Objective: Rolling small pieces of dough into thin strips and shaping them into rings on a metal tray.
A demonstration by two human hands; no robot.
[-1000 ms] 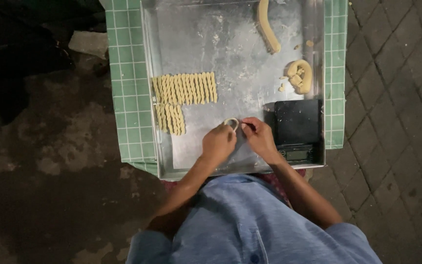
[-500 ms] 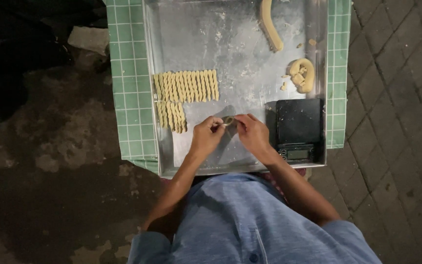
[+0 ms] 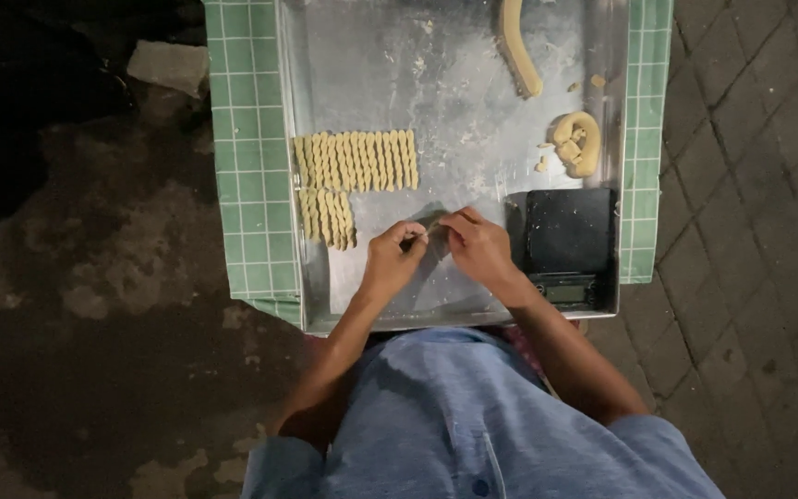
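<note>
Over the near part of a shallow floured metal tray (image 3: 325, 55), the left hand (image 3: 393, 257) and right hand (image 3: 478, 248) meet, fingertips pinched together on a small thin strip of pale dough (image 3: 433, 225) between them. Just to their left lie two rows of twisted pale dough sticks (image 3: 353, 162). A black digital kitchen scale (image 3: 568, 242) sits right of the hands, with a curled dough lump (image 3: 576, 142) and a long dough rope (image 3: 517, 46) farther off.

I see a table (image 3: 249, 166) under green checked cloth | metal tray (image 3: 454, 83) lies on it, dusted with flour | on the tray: two rows of twisted dough sticks (image 3: 355, 161) at left, dough rope (image 3: 519, 51) at top, coiled dough lump (image 3: 577, 143) at right, black scale (image 3: 569, 242) in the near right corner
</note>
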